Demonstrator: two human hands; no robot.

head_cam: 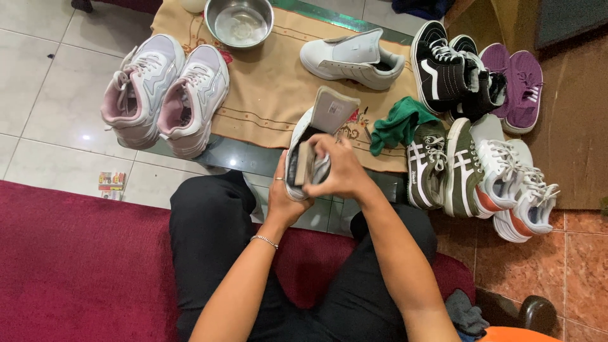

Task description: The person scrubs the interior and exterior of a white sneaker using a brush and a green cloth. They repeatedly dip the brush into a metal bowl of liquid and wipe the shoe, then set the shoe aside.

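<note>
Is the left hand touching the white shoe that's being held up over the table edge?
Touching. The head view shows the left hand cupped under the white shoe, fingers wrapped against its side with no gap.

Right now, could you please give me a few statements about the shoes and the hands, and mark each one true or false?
1. The left hand grips a white shoe from below. True.
2. The right hand rests empty on the person's knee. False: it presses a small brush against the shoe.
3. A metal bowl stands on the tan cloth. True.
4. The green rag lies inside the bowl. False: it lies on the cloth's edge beside the green sneakers.
5. The pink and white pair stands at the cloth's left edge. True.
</note>
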